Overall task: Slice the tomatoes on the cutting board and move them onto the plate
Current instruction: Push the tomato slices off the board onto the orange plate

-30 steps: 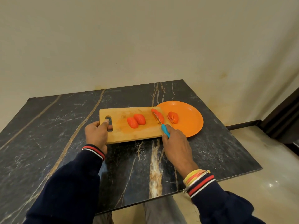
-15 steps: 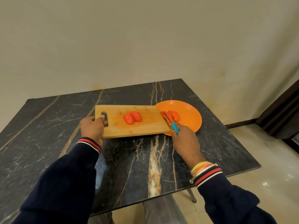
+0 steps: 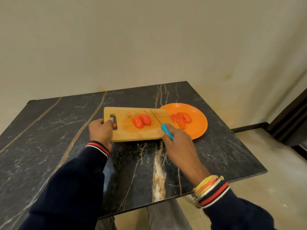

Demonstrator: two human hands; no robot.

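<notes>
A wooden cutting board (image 3: 126,131) lies on the dark marble table, its right end over the rim of an orange plate (image 3: 198,128). Two tomato pieces (image 3: 141,121) rest side by side at the board's middle. Several tomato slices (image 3: 181,119) lie on the plate. My left hand (image 3: 101,131) grips the board at its handle slot, a finger through the hole. My right hand (image 3: 178,141) holds a knife with a blue handle (image 3: 167,131); its thin blade points up-left over the board's right part, right of the two pieces.
The dark marble table (image 3: 49,138) ends near the plate on the right and at its front edge below my wrists. A beige wall stands behind. Light floor and a dark door frame (image 3: 292,120) are at the right.
The knife pushed tomato slices off the board's right end onto the plate, then swung back over the board. My left hand kept its grip on the board's handle.
</notes>
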